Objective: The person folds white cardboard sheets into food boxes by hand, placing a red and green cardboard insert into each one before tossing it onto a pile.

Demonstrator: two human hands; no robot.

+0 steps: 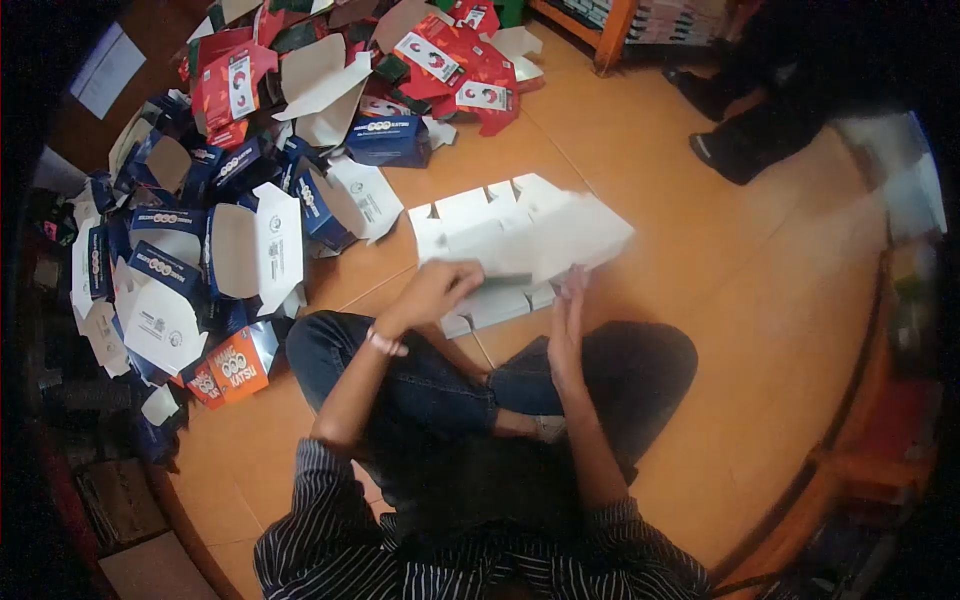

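Left hand [452,288] holds flat tool [507,280], seemingly; right hand [567,325] near white sheets [470,236].

The floor [740,300] is orange. The sheet [520,225] is white. The carton pile shows navy boxes [388,142], red cartons [435,62] with white panels, and an orange box [240,366]. The sleeves [320,500] are black, white-striped; the jeans [640,380] are dark blue.

a white notched sheet [470,235] lies on orange floor [760,370] under a blurred dark object [508,279].
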